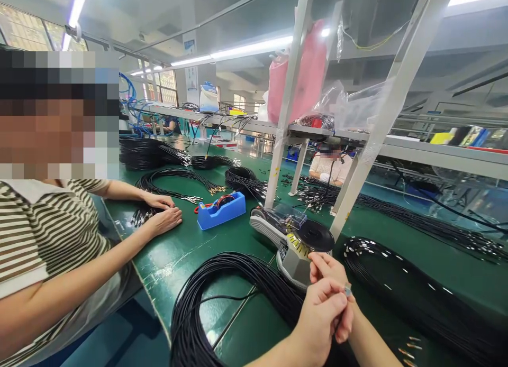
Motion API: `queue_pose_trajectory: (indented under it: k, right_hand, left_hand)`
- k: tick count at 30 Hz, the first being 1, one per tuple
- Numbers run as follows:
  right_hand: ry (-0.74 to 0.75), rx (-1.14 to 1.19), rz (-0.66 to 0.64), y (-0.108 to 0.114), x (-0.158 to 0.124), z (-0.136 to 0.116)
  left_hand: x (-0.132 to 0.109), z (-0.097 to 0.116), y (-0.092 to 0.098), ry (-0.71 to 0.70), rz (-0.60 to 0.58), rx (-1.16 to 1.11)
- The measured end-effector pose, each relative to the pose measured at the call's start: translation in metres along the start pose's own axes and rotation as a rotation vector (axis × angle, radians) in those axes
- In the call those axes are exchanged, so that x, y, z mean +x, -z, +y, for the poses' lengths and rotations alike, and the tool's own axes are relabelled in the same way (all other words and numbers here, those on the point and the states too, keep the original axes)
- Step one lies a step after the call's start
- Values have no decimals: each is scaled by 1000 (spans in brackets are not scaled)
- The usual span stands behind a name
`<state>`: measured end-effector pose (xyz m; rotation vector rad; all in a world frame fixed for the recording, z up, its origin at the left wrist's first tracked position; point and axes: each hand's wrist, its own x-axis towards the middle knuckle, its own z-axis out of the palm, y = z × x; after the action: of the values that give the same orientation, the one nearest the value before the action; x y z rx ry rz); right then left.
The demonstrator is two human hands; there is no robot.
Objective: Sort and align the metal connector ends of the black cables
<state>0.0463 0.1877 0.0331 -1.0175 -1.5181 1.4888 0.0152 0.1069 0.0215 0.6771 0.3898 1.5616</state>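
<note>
My left hand is closed in a pinch just in front of my right wrist. A small pale piece shows at its fingertips; I cannot make out its kind. Beyond it, my right hand reaches to a grey tabletop machine. Its thumb and index finger are closed together at the row of yellow pieces below the machine's black disc. What lies between those fingers is hidden. A thick coil of black cables lies left of my hands and passes under my left forearm.
A blue tape dispenser stands beyond the coil. At left sits a co-worker in a striped shirt, both hands on the green table. White shelf posts rise behind the machine. More black cables lie at right.
</note>
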Motion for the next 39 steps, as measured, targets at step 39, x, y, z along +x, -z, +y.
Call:
queue_pose_trajectory:
  k: [39]
  right_hand:
    - [-38,413,-201,84,-83,20]
  left_hand:
    - [-8,-12,1,334,55,215]
